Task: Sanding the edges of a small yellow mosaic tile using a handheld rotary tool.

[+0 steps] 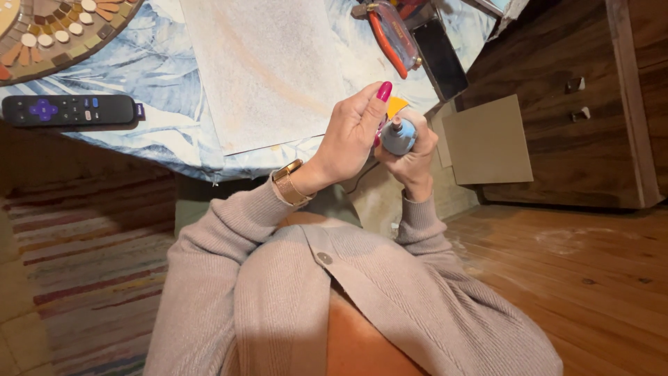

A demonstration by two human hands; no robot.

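Blue bottle (399, 137) gripped in right hand (415, 154), left hand (351, 134) fingers at cap

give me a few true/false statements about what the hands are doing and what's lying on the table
1. The right hand grips a small blue bottle. True.
2. The left hand rests flat on the remote. False: it is raised at the top of the bottle, fingers near its nozzle, apart from the black remote.
3. A round mosaic piece lies at the table's far left corner. True.
4. The orange-handled pliers are held in the left hand. False: they lie on the table by a dark phone.
5. The left wrist wears a gold-coloured watch. True.
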